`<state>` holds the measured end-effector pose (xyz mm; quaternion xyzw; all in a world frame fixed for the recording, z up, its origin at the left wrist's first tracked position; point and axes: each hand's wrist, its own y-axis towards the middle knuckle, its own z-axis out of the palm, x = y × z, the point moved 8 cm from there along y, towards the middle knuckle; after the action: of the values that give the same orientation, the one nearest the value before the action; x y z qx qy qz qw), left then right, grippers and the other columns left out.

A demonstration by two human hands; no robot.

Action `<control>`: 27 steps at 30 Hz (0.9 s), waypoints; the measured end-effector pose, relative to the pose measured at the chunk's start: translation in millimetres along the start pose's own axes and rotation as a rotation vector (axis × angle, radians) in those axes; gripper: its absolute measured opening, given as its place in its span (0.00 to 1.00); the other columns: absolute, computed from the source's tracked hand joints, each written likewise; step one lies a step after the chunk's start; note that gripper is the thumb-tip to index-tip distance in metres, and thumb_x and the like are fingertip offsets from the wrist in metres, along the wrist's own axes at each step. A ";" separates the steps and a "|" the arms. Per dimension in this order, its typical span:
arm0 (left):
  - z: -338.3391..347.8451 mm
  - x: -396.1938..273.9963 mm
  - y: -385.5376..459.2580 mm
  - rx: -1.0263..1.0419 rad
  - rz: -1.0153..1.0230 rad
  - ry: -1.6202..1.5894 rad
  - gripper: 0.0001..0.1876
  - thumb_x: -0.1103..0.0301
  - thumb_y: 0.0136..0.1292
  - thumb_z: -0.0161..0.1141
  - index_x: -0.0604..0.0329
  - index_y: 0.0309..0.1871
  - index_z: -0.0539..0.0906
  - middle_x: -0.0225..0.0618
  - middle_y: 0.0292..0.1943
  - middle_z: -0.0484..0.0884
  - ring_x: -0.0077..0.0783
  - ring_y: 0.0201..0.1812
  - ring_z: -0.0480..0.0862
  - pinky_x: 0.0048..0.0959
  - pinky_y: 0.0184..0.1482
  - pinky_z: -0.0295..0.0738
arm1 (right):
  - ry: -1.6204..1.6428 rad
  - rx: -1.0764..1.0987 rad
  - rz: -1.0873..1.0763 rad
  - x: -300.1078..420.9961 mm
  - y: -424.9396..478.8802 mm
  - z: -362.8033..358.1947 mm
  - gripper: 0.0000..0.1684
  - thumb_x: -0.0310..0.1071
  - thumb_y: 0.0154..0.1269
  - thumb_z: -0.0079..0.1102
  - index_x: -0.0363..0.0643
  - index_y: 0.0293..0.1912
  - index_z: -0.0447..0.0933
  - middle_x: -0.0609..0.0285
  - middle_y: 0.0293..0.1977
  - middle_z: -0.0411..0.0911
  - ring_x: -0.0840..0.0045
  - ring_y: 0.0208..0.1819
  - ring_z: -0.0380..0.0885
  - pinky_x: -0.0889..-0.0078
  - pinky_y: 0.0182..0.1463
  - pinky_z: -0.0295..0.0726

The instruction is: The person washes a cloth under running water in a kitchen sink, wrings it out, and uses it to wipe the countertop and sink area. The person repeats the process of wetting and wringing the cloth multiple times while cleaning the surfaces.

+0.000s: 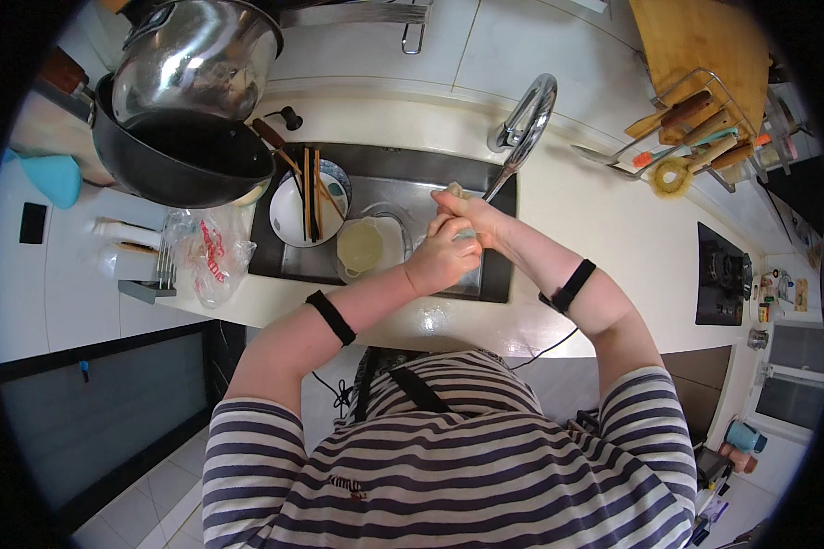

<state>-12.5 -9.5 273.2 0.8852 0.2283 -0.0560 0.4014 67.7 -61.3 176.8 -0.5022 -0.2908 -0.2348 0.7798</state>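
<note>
My left hand [444,255] and my right hand [477,218] are pressed together over the right part of a stainless steel sink [419,195]. Both are closed around a crumpled pale cloth [456,188], whose end sticks out above the fingers; most of it is hidden. The spout of a chrome faucet [532,127] comes down just behind my right hand. To the left in the sink, a white plate [285,213] bears several chopsticks [307,195], and a pale yellow bowl [359,247] sits nearer my left forearm.
A black wok [178,171] and a steel pot [196,62] are stacked left of the sink, above a clear plastic bag [209,257]. On the right, a rack [717,82] holds utensils and a round brush [671,177] by a wooden cutting board [700,34]. A black cooktop [719,274] lies farther right.
</note>
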 end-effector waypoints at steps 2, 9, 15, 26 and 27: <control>8.2 -4.7 -8.2 0.035 0.123 0.081 0.01 0.66 0.42 0.57 0.45 0.20 0.77 0.19 0.34 0.74 0.35 0.52 0.70 0.40 0.58 0.56 | -0.135 -0.001 0.001 1.6 4.6 4.1 0.14 0.42 0.64 0.56 0.46 0.27 0.68 0.69 0.23 0.70 0.85 0.24 0.68 0.79 0.25 0.69; 14.7 6.0 -18.6 0.208 0.198 -0.043 0.04 0.68 0.42 0.57 0.48 0.24 0.78 0.21 0.36 0.75 0.35 0.53 0.70 0.39 0.57 0.60 | -0.082 -0.100 0.010 0.4 1.7 7.7 0.13 0.42 0.64 0.56 0.46 0.29 0.67 0.68 0.24 0.69 0.84 0.24 0.68 0.78 0.26 0.70; -2.5 99.8 -51.8 -0.448 -0.820 -0.693 0.08 0.74 0.48 0.59 0.53 0.33 0.77 0.32 0.37 0.76 0.35 0.46 0.74 0.32 0.52 0.68 | 0.321 -0.054 -0.006 -31.4 3.8 2.2 0.18 0.50 0.69 0.46 0.48 0.46 0.73 0.63 0.37 0.74 0.78 0.41 0.75 0.75 0.43 0.75; 70.9 91.4 -86.4 -0.601 -1.564 -1.707 0.12 0.65 0.60 0.58 0.57 0.46 0.76 0.33 0.40 0.78 0.30 0.41 0.78 0.29 0.45 0.74 | -0.600 -0.502 -0.929 8.0 -53.0 1.9 0.20 0.40 0.62 0.58 0.39 0.50 0.75 0.57 0.48 0.74 0.71 0.50 0.74 0.71 0.53 0.72; 64.1 91.4 -85.6 -0.653 -1.586 -1.546 0.12 0.65 0.60 0.59 0.55 0.46 0.76 0.33 0.39 0.78 0.31 0.42 0.78 0.30 0.45 0.74 | -0.481 -0.535 -0.935 9.1 -54.0 -0.4 0.19 0.40 0.62 0.58 0.38 0.48 0.75 0.58 0.48 0.74 0.71 0.50 0.74 0.70 0.53 0.72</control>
<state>35.7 25.1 145.8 0.0761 0.4170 -0.7579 0.4959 38.8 -83.2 217.9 -0.5391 -0.5806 -0.4984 0.3520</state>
